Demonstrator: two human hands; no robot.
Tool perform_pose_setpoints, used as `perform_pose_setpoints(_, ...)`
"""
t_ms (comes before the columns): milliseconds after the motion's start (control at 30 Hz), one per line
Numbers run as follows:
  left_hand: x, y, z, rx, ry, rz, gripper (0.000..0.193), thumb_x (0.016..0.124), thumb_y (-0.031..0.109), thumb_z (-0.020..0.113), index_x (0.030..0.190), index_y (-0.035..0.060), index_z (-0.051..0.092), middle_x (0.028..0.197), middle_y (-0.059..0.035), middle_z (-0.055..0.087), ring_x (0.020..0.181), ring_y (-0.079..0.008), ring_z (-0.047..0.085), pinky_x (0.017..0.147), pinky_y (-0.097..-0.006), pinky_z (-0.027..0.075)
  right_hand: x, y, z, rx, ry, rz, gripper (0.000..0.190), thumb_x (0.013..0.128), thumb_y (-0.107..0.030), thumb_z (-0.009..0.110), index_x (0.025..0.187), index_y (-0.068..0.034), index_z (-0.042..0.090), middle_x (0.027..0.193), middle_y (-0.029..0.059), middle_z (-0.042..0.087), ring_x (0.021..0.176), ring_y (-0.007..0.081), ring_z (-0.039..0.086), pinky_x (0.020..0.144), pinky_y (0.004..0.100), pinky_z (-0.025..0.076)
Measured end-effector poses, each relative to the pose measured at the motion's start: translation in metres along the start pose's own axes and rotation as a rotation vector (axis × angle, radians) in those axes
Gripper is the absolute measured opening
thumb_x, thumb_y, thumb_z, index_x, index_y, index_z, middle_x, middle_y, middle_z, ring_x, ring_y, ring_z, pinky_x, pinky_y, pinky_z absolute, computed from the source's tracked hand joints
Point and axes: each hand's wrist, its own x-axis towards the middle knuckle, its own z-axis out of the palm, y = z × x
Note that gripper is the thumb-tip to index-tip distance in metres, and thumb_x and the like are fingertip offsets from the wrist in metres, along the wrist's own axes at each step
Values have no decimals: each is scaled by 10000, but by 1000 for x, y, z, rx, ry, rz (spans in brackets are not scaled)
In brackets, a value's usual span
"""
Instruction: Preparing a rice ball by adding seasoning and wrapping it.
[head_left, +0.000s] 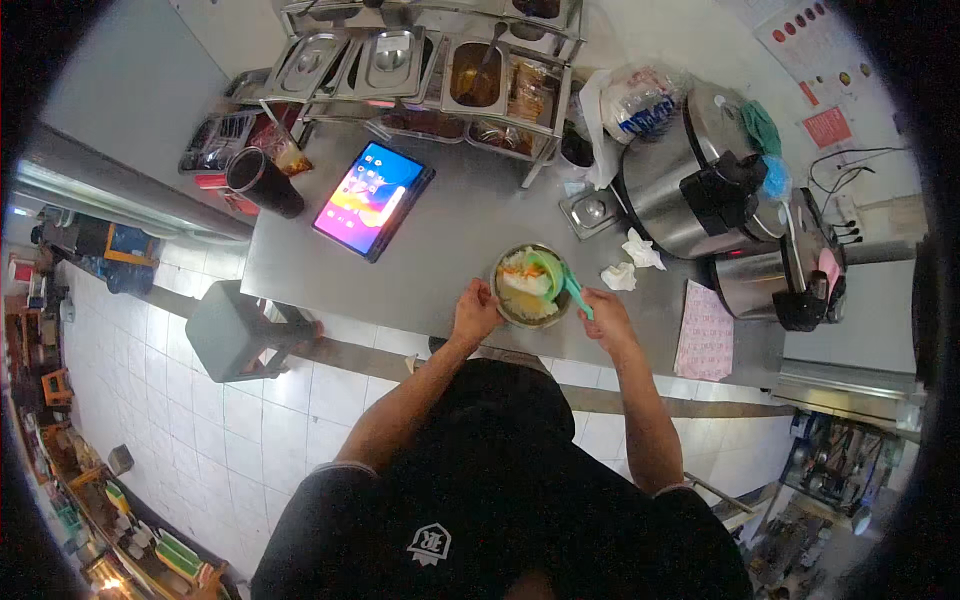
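Note:
A round metal bowl (501, 306) stands near the front edge of the steel counter. White rice (525, 282) with orange bits on top lies in it. My left hand (477, 311) grips the bowl's left rim between thumb and fingers. In my right hand (606, 318) is the handle of a green rice paddle (574, 287). The paddle's head is inside the bowl, against the rice on the right side, and hides part of it.
A lit tablet (370, 199) lies on the steel counter (450, 225), with a dark tumbler (264, 184) farther left. Crumpled tissues (636, 259), a steel lid (590, 210) and printed paper sheets (705, 330) lie to the right. Two large cookers (667, 202) stand beyond. Steel food pans (472, 75) fill the back rack.

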Motion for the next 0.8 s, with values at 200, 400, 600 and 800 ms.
perform_pose_setpoints(200, -7, 34, 3, -55, -2, -141, 138, 858, 7, 576, 940, 8, 465, 807, -70, 527, 807, -158, 588, 637, -340, 606, 3, 51, 44, -789, 220, -528, 215, 879, -190, 571, 962, -25, 680, 887, 227, 659, 756, 345, 644, 720, 379, 493)
perform_pose_setpoints(400, 7, -10, 0, 83, 58, -22, 101, 835, 20, 589, 906, 7, 518, 800, -94, 590, 745, -165, 607, 592, -339, 527, -10, -14, 22, -827, 135, -577, 274, 893, -221, 574, 1070, -30, 661, 874, 234, 654, 807, 373, 641, 720, 386, 490)
perform_pose_setpoints(600, 12, -20, 0, -21, -30, -87, 123, 878, -2, 549, 977, -4, 476, 934, -99, 532, 844, -200, 611, 699, -354, 619, 15, 29, 26, -1069, 201, -571, 302, 898, -268, 566, 1086, -51, 660, 857, 221, 665, 834, 385, 639, 757, 411, 491)
perform_pose_setpoints(800, 0, 3, 7, -202, -55, -133, 86, 895, -7, 511, 961, -10, 456, 935, -101, 533, 874, -206, 615, 700, -341, 620, 26, 38, 24, -863, 111, -456, 294, 902, -262, 539, 1046, -41, 669, 913, 248, 650, 877, 406, 620, 787, 437, 483)
